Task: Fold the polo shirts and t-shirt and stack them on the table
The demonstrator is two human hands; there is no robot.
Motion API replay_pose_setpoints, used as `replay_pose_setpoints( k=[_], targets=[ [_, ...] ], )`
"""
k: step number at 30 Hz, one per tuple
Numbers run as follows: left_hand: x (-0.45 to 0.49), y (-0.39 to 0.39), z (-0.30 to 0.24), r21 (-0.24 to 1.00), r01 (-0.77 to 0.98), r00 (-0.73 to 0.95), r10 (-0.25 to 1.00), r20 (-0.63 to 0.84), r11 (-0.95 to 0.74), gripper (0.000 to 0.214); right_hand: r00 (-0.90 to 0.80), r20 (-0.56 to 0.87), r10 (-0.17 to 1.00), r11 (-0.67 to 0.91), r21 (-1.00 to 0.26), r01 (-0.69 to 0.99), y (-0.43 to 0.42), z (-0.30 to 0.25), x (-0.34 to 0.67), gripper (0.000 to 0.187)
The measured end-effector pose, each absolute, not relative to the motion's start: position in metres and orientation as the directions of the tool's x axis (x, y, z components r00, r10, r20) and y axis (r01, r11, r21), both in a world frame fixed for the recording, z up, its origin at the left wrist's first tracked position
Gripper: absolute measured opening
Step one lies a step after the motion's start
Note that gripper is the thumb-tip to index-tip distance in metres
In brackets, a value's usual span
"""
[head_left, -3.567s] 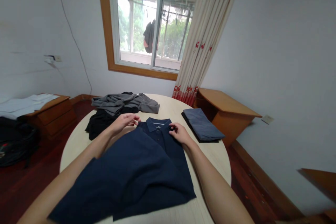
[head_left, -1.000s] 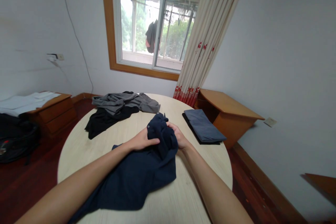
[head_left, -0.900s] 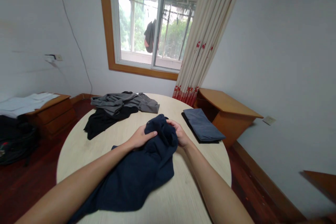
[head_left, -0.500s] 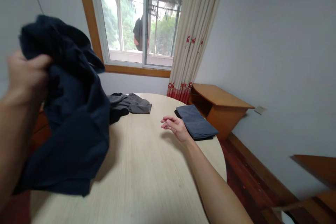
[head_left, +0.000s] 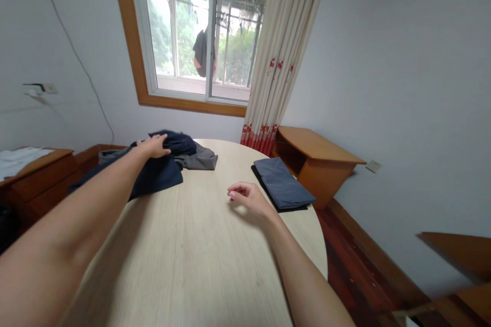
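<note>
My left hand [head_left: 154, 146] reaches to the far left of the table with its fingers spread, resting on or just over a crumpled navy garment [head_left: 163, 172]. That garment lies partly on top of a grey garment [head_left: 203, 158]; its exact kind is hidden by the folds. Loosely curled, with nothing in it, my right hand [head_left: 248, 198] hovers over the middle of the table. Just to its right lies a folded blue-grey garment [head_left: 284, 183], flat on a black folded piece [head_left: 267, 189].
The round pale wooden table [head_left: 199, 245] fills the middle. Behind its right edge stands a brown wooden cabinet [head_left: 322, 148] by the curtain [head_left: 282, 61]. A low wooden cabinet [head_left: 46, 168] with a white cloth [head_left: 21, 159] stands at left.
My left hand has brought the navy garment down from the raised left side onto the far-left pile, and its fingers have opened. My right hand has curled slightly, staying over the table.
</note>
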State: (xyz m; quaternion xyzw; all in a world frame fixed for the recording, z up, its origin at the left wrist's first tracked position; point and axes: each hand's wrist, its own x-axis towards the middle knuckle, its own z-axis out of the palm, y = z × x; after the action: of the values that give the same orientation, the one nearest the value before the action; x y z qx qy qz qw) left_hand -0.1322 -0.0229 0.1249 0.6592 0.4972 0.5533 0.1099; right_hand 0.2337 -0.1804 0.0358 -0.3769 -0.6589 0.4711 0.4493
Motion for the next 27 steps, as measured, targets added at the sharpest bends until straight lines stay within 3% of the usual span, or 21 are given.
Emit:
replay_pose_setpoints(
  k=[2, 3, 5, 6, 8, 12, 15, 17, 19, 23, 27],
  targets=[
    [-0.124, -0.029, 0.090, 0.691, 0.654, -0.114, 0.862, 0.493, -0.308, 0.054, -0.272, 0.277, 0.922, 0.325, -0.934, 0.150, -0.177, 0.034, 0.237, 0.028],
    [-0.122, -0.033, 0.078, 0.575, 0.802, -0.084, 0.924, 0.374, -0.160, 0.060, -0.244, 0.307, 0.920, 0.358, -0.912, 0.200, -0.174, 0.033, 0.240, 0.026],
    [-0.120, -0.042, 0.065, 0.311, 0.950, -0.043, 0.971, 0.234, -0.033, 0.072, -0.166, 0.378, 0.911, 0.412, -0.854, 0.318, -0.170, 0.035, 0.248, 0.024],
    [-0.120, -0.047, 0.064, 0.200, 0.980, -0.022, 0.979, 0.202, -0.020, 0.076, -0.113, 0.421, 0.900, 0.430, -0.816, 0.386, -0.167, 0.037, 0.254, 0.023],
    [-0.116, -0.058, 0.065, 0.113, 0.991, 0.040, 0.975, 0.217, -0.066, 0.077, 0.004, 0.511, 0.860, 0.429, -0.726, 0.538, -0.163, 0.041, 0.268, 0.022],
    [-0.091, -0.091, 0.058, 0.141, 0.949, 0.236, 0.934, 0.267, -0.280, 0.063, 0.208, 0.554, 0.806, 0.164, -0.547, 0.821, -0.161, 0.045, 0.301, 0.025],
    [-0.069, -0.119, 0.034, 0.247, 0.876, 0.342, 0.894, 0.288, -0.415, 0.056, 0.277, 0.401, 0.873, -0.090, -0.426, 0.900, -0.161, 0.036, 0.316, 0.049],
    [-0.061, -0.134, 0.014, 0.316, 0.833, 0.371, 0.882, 0.291, -0.455, 0.055, 0.266, 0.299, 0.916, -0.160, -0.337, 0.928, -0.161, 0.029, 0.319, 0.068],
    [-0.060, -0.143, -0.005, 0.340, 0.802, 0.410, 0.866, 0.285, -0.491, 0.055, 0.252, 0.247, 0.936, -0.182, -0.274, 0.944, -0.160, 0.024, 0.320, 0.068],
    [-0.070, -0.152, -0.024, 0.317, 0.782, 0.484, 0.844, 0.233, -0.536, 0.056, 0.336, 0.255, 0.907, -0.254, -0.307, 0.917, -0.157, 0.024, 0.320, 0.037],
    [-0.074, -0.158, -0.020, 0.318, 0.790, 0.493, 0.852, 0.176, -0.523, 0.056, 0.471, 0.371, 0.801, -0.280, -0.463, 0.841, -0.155, 0.030, 0.323, 0.035]
  ],
)
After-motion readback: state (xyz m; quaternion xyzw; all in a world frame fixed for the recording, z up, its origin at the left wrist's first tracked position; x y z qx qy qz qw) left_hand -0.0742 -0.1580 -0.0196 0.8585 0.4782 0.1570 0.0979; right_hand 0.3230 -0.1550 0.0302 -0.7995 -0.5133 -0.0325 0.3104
